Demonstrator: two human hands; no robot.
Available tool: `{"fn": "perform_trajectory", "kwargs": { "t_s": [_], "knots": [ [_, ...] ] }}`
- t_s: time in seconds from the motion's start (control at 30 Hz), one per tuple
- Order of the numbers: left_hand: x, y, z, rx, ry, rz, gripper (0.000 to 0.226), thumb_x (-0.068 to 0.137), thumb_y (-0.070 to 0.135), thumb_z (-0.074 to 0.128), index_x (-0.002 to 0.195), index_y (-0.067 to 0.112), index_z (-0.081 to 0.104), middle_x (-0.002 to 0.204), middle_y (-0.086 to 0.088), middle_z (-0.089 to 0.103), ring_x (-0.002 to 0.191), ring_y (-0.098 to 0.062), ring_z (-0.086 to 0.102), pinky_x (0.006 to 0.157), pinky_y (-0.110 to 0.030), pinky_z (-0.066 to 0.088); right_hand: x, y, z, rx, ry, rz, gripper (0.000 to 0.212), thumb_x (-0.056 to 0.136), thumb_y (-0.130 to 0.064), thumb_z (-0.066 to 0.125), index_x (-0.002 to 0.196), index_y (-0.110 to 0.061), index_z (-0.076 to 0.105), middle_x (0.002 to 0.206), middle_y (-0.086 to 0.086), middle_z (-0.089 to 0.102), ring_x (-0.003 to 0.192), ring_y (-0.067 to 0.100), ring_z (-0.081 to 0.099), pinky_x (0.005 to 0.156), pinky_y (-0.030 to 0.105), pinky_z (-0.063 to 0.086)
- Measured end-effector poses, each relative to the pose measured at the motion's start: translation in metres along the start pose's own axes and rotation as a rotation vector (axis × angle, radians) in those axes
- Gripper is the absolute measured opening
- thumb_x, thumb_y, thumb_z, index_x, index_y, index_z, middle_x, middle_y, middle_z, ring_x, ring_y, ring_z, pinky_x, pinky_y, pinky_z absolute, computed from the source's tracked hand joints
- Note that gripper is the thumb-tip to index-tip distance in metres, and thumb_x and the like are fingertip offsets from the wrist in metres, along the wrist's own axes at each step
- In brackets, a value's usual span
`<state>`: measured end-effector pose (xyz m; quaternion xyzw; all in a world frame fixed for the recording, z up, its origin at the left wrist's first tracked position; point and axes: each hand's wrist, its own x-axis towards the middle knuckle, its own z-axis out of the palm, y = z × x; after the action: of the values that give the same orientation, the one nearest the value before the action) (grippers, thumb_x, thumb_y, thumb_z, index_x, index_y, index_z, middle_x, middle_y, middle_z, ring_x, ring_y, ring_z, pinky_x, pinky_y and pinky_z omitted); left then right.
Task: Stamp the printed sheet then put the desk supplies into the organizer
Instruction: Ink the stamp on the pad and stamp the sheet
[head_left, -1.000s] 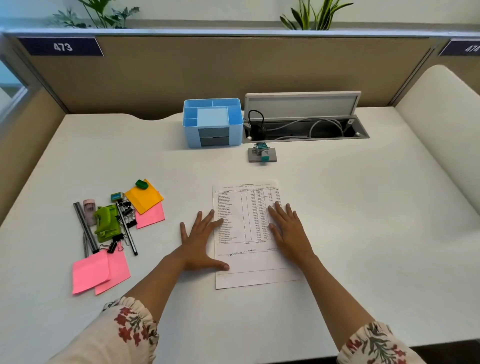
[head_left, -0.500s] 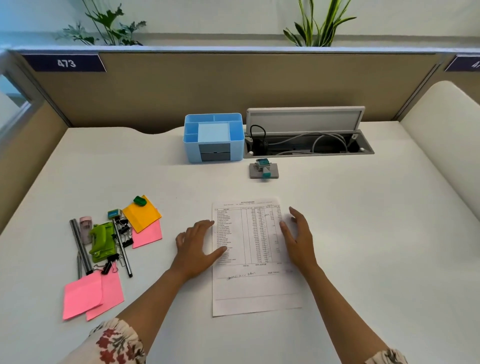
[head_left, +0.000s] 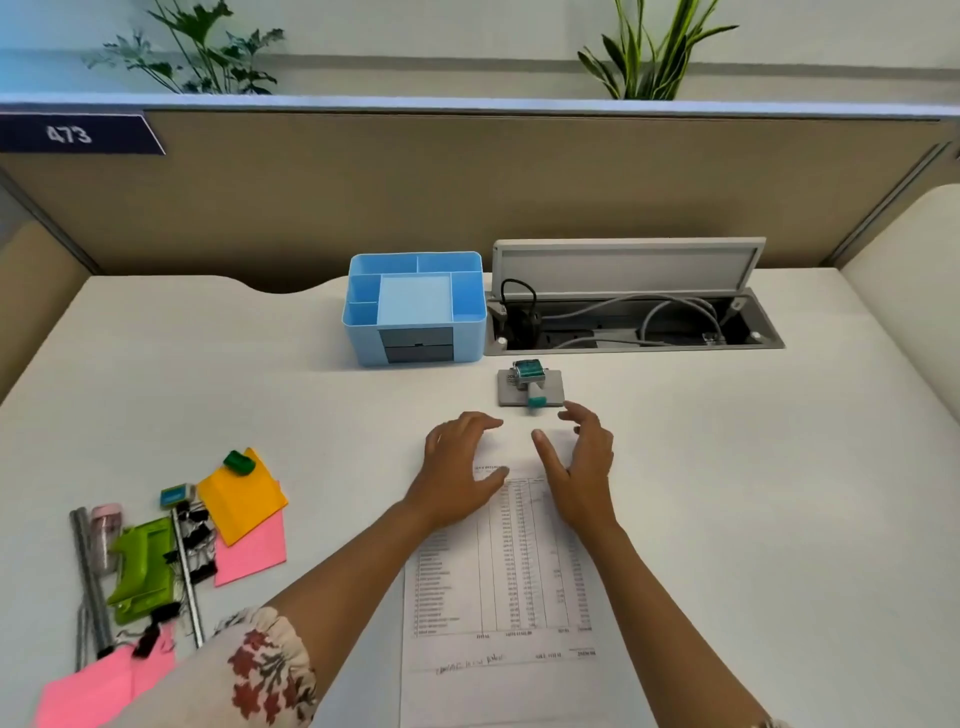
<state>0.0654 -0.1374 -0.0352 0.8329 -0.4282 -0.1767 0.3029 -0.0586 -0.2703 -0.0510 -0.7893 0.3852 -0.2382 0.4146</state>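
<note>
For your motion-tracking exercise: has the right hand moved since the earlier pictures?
Yes. The right hand has left the table of figures on the printed sheet and gone forward toward the stamp, fingers open just short of it.

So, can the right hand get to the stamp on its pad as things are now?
Probably yes. The right hand is open and holds nothing, just short of the stamp on its grey pad. Only bare desk lies between them.
</note>
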Motion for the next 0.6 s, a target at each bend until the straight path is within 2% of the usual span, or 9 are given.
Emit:
{"fn": "perform_trajectory", "kwargs": {
  "t_s": [0.07, 0.13, 0.23, 0.37, 0.47, 0.6],
  "knots": [
    [0.025, 0.003, 0.003, -0.038, -0.013, -0.02, 0.063, 0.087, 0.041, 0.067, 0.141, 0.032, 0.038, 0.151, 0.006, 0.033, 0.137, -0.015, 0.031, 0.116, -0.036, 0.026, 0.016, -0.001, 0.006, 0.006, -0.004, 0.004, 0.055, 0.088, -0.05, 0.062, 0.136, -0.031, 0.041, 0.132, -0.016, 0.049, 0.12, 0.008, 0.044, 0.104, 0.031, 0.036],
    [0.047, 0.003, 0.006, -0.054, -0.024, -0.011, 0.069, 0.086, 0.038, 0.07, 0.144, 0.028, 0.035, 0.152, 0.005, 0.031, 0.138, -0.016, 0.032, 0.113, -0.032, 0.03, 0.029, -0.004, 0.01, 0.008, -0.011, 0.003, 0.054, 0.089, -0.046, 0.064, 0.134, -0.025, 0.045, 0.13, -0.01, 0.053, 0.117, 0.009, 0.045, 0.102, 0.031, 0.04],
    [0.074, -0.002, 0.012, -0.068, -0.022, 0.035, 0.077, 0.083, 0.034, 0.073, 0.147, 0.023, 0.031, 0.15, 0.005, 0.03, 0.137, -0.016, 0.032, 0.112, -0.027, 0.031, 0.046, -0.01, 0.019, 0.02, 0.026, 0.009, 0.047, 0.086, -0.04, 0.069, 0.126, -0.022, 0.05, 0.12, -0.008, 0.055, 0.11, 0.009, 0.048, 0.095, 0.03, 0.046],
    [0.092, -0.009, 0.021, -0.187, 0.02, -0.055, 0.09, 0.079, 0.042, 0.077, 0.15, 0.022, 0.025, 0.152, 0.004, 0.026, 0.137, -0.015, 0.029, 0.114, -0.033, 0.032, 0.06, -0.017, 0.034, 0.069, 0.083, 0.073, 0.048, 0.082, -0.038, 0.074, 0.121, -0.025, 0.048, 0.115, -0.01, 0.054, 0.107, 0.01, 0.054, 0.091, 0.027, 0.052],
    [0.098, -0.017, 0.023, -0.264, 0.034, -0.115, 0.092, 0.079, 0.038, 0.078, 0.151, 0.021, 0.023, 0.152, 0.003, 0.024, 0.14, -0.019, 0.028, 0.116, -0.041, 0.034, 0.065, -0.022, 0.039, 0.073, 0.119, 0.16, 0.051, 0.079, -0.038, 0.077, 0.117, -0.022, 0.047, 0.112, -0.006, 0.054, 0.103, 0.011, 0.056, 0.085, 0.02, 0.052],
    [0.102, -0.021, 0.021, -0.21, 0.001, -0.103, 0.085, 0.086, 0.035, 0.072, 0.153, 0.02, 0.023, 0.152, 0.0, 0.024, 0.14, -0.02, 0.025, 0.117, -0.036, 0.027, 0.072, -0.03, 0.041, -0.056, 0.168, 0.195, 0.046, 0.077, -0.041, 0.078, 0.103, -0.017, 0.047, 0.101, -0.002, 0.054, 0.091, 0.016, 0.055, 0.077, 0.025, 0.048]
  ]
}}
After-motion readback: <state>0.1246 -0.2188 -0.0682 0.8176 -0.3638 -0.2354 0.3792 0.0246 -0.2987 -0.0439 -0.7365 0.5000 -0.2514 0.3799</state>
